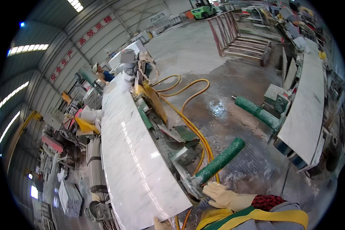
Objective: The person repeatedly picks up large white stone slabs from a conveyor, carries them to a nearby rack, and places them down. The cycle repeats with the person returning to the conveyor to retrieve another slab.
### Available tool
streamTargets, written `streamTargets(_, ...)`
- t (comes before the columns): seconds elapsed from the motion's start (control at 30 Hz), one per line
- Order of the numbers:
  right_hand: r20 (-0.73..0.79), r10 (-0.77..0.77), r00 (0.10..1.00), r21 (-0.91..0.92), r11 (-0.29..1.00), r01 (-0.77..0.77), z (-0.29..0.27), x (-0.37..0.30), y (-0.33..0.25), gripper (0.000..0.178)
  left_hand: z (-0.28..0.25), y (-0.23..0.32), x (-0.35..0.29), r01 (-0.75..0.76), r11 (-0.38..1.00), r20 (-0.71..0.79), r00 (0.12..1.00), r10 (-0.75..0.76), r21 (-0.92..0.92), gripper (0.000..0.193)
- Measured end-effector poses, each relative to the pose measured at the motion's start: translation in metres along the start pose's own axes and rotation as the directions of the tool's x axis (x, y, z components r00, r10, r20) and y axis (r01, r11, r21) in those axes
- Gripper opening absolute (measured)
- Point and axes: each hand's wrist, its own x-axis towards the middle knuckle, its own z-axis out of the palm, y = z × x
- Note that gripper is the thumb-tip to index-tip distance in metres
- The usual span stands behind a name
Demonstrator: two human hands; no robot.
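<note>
A long, polished white marble slab (pixel 136 168) lies on a machine bench and runs away from me. At its near end, the gloved thumb of my left hand (pixel 161 224) sits over the edge, closed on the slab; the other fingers are out of sight. My right hand (pixel 225 197), in a cream glove under a red-and-black cuff, is held flat with its fingers stretched out. It is nearest the lower end of a green cylinder (pixel 220 161) spattered with white, beside the bench; whether they touch is unclear. The right hand holds nothing visible.
Yellow hoses (pixel 195 130) loop over the wet floor beside the bench. Another bench with a white slab (pixel 304 103) stands at right, with a second green cylinder (pixel 257 112). Farther off are a metal rack (pixel 243 44), a green forklift (pixel 203 11) and a person (pixel 103 73).
</note>
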Motion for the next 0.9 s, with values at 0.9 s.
streamTargets(0.9, 0.611, 0.657, 0.441, 0.786, -0.434, -0.441, 0.180, 0.082, -0.157, 0.052, 0.149, 0.061, -0.058, 0.641, 0.185, -0.667, 0.707, 0.236, 0.745, 0.040)
